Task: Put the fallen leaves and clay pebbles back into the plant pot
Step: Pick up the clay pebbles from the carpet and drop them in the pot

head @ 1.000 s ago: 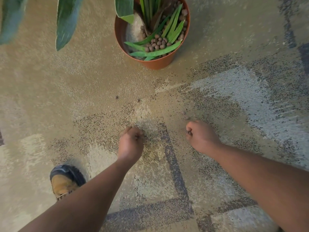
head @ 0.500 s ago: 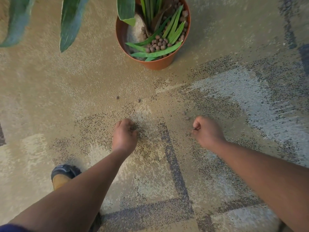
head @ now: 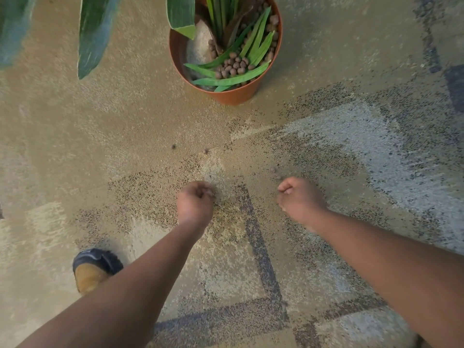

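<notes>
The terracotta plant pot (head: 233, 95) stands on the carpet at top centre, with green leaves (head: 229, 80) and brown clay pebbles (head: 233, 65) lying inside. A few loose clay pebbles remain on the carpet: one (head: 173, 146), another (head: 206, 151), and a third (head: 273, 169) just beyond my right hand. My left hand (head: 195, 203) is a closed fist low over the carpet, below the pot. My right hand (head: 298, 198) is also a fist, to its right. Whatever is inside either fist is hidden.
Patterned beige, grey and dark carpet (head: 351, 151) covers the floor. Two large green plant leaves (head: 94, 33) hang in at top left. My shoe (head: 94, 268) stands at lower left, beside my left forearm.
Both fists stayed closed and drifted slightly up towards the pot, with small sideways shifts. The pot and loose pebbles have not moved.
</notes>
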